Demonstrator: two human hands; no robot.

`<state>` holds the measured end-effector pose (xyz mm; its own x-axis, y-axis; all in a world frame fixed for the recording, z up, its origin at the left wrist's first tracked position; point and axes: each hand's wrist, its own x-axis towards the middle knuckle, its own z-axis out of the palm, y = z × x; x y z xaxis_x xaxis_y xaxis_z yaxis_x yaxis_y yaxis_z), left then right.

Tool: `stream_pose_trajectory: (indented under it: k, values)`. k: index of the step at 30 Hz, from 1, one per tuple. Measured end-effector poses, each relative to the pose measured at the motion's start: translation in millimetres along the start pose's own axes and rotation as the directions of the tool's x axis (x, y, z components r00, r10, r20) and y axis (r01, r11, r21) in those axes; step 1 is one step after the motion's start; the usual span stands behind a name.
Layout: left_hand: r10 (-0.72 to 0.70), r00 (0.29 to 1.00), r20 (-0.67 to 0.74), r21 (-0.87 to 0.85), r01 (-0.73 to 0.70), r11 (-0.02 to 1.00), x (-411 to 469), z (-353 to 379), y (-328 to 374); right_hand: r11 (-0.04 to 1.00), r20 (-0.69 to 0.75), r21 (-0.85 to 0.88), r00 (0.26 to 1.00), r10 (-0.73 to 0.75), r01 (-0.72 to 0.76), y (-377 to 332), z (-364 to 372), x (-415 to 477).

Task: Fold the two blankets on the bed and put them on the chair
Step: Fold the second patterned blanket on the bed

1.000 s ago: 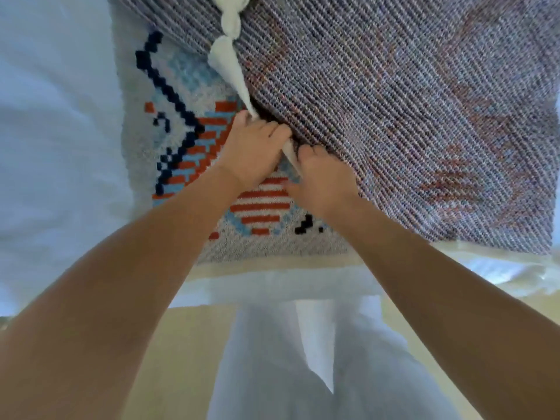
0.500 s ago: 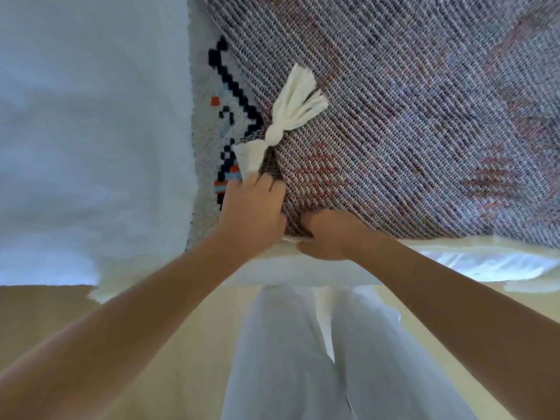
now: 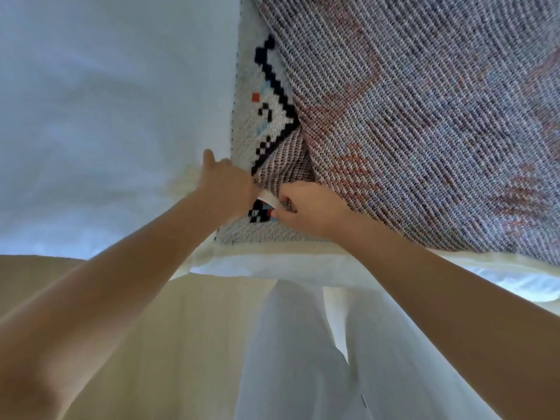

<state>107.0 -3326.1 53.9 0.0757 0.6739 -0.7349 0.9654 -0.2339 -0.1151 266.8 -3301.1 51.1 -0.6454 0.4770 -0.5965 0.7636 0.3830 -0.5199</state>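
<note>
Mostly, both hands' fingers pinch blanket (image 3: 424, 116) corner; tassel (image 3: 268, 197) half hidden btwn hands

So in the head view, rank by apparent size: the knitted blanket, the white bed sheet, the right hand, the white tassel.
1. knitted blanket; white bed sheet looks similar, so unranked
2. right hand
3. white tassel, mostly hidden
</note>
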Motion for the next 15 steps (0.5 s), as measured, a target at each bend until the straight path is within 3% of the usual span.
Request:
stream_pose_trajectory:
  k: [2, 3, 6, 9, 13, 15]
  values:
    - [-0.045, 0.999, 0.025, -0.253, 0.050, 0.966, -28, 18, 1, 0.998, 0.065, -0.049, 0.997, -0.041, 0.045, -10, 4, 3]
    - [-0.100, 0.992, 0.072, -0.423, 0.122, 0.898, -44, 30, 1, 0.994, 0.103, -0.078, 0.992, -0.073, 0.081, -16, 8, 4]
    - [-0.263, 0.944, 0.199, -0.745, 0.320, 0.585, -88, 69, 2, 0.979, 0.207, -0.108, 0.967, -0.146, 0.171, -29, 25, 0]
    - [-0.425, 0.861, 0.278, -0.774, 0.463, 0.431, -115, 97, 20, 0.986, 0.212, -0.042, 0.966, -0.147, 0.159, -41, 42, -5]
    - [-0.608, 0.778, 0.159, -0.793, 0.468, 0.391, -104, 121, 46, 0.997, 0.212, -0.024, 0.975, -0.065, 0.071, -46, 57, 3]
    - [-0.638, 0.768, 0.048, -0.797, 0.415, 0.440, -98, 124, 47, 1.000, 0.196, -0.014, 0.981, -0.009, 0.012, -49, 60, 8]
